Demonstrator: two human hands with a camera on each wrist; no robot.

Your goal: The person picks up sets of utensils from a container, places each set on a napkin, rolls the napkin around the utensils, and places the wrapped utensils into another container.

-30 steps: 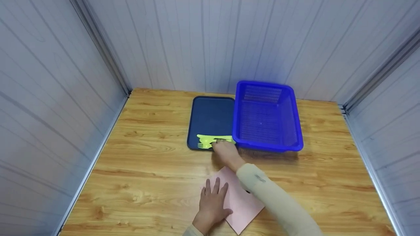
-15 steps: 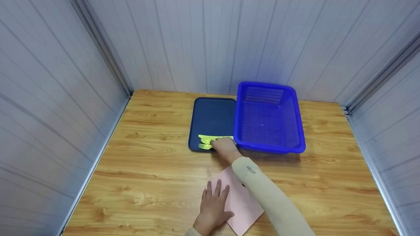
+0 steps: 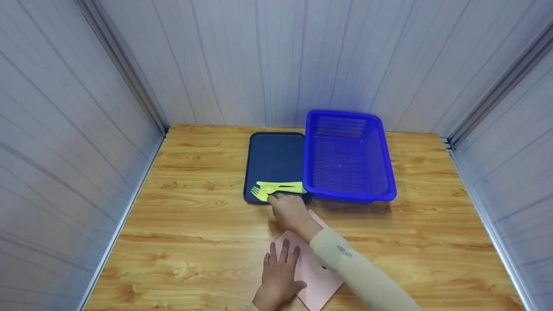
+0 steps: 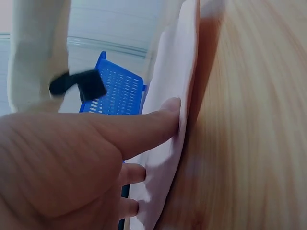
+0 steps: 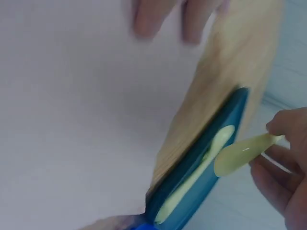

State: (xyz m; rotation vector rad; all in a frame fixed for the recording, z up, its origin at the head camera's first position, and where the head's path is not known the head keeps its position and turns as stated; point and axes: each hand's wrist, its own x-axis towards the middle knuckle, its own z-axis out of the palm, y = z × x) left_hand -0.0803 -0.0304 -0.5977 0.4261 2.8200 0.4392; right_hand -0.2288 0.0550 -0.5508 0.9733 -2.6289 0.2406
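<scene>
My right hand [image 3: 293,212] pinches a yellow-green fork [image 3: 259,193] near its neck, at the front edge of a dark blue tray [image 3: 276,155]. In the right wrist view the fork's broad handle [image 5: 244,154] sticks out from thumb and fingers. A matching knife [image 3: 264,183] and spoon [image 3: 268,188] lie side by side on the tray, their handle ends close to the blue basket [image 3: 307,164]. My left hand [image 3: 278,276] rests with spread fingers on a folded pink sheet [image 3: 319,285]; in the left wrist view its thumb lies along the sheet's layered edge [image 4: 180,96].
The blue plastic basket stands right of the tray, overlapping its right edge in the head view. Pale panel walls [image 3: 276,65] enclose the wooden table [image 3: 190,216] at the back and both sides. My right forearm [image 3: 363,272] crosses over the pink sheet.
My right hand has drawn a little toward me and left with the fork, which has tilted and parted from the spoon. The left hand stays on the pink sheet.
</scene>
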